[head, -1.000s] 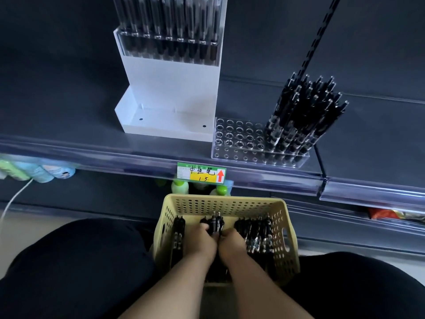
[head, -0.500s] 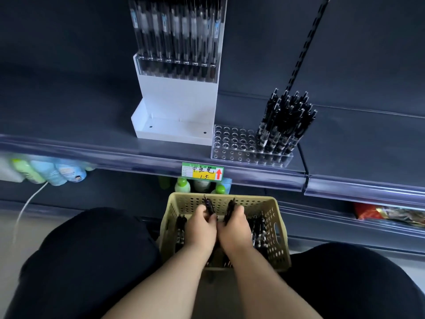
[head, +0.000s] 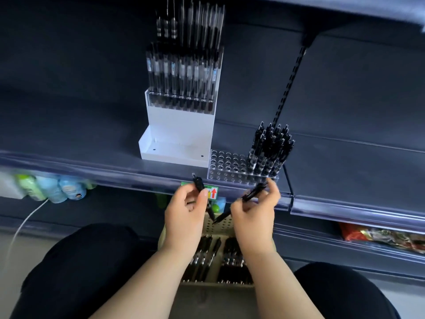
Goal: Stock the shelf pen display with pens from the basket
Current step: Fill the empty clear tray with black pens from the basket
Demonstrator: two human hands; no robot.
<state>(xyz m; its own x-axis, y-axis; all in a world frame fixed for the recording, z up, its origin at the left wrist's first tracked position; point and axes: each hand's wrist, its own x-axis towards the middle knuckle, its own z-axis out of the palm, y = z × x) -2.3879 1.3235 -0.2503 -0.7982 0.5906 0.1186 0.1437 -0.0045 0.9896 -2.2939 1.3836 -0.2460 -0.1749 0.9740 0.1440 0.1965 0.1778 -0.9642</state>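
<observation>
1. At 6 o'clock of the frame, between two dark-clad knees [head: 80,261]: pale yellow perforated plastic basket [head: 219,227], holding loose black pens [head: 230,261] laid lengthwise in rows.
2. Just above the basket, at its 11 o'clock: left hand [head: 186,210], thumb and fingers pinching a black click pen [head: 198,184]. The pen is near upright, its top end toward 12 o'clock. Whether the hand grips one pen or more cannot be told.
3. At 1 o'clock of the basket: right hand [head: 253,210], fingers curled round a second black pen [head: 253,193]. It lies aslant, one end toward 1 o'clock near the rack's front edge, the other toward 8 o'clock above the basket.
4. At 12 o'clock of the right hand, on the dark grey shelf [head: 92,143]: clear acrylic rack drilled with round holes [head: 227,164]. Standing black pens [head: 269,150] fill its 3 o'clock portion; the holes at 9 o'clock are open.
5. Touching the rack at its 9 o'clock: white stepped display stand [head: 179,134], with a row of clear-barrelled pens [head: 184,72] upright in its upper tier.
6. Along the shelf front: clear plastic price rail [head: 92,171], with a green and yellow label bearing a red arrow [head: 213,193] partly behind the left hand.
7. On the lower shelf, at 9 o'clock: blurred pale bottles [head: 53,187] and a white cable [head: 25,224].
8. At 3 o'clock, lower shelf: red packets [head: 379,238].
</observation>
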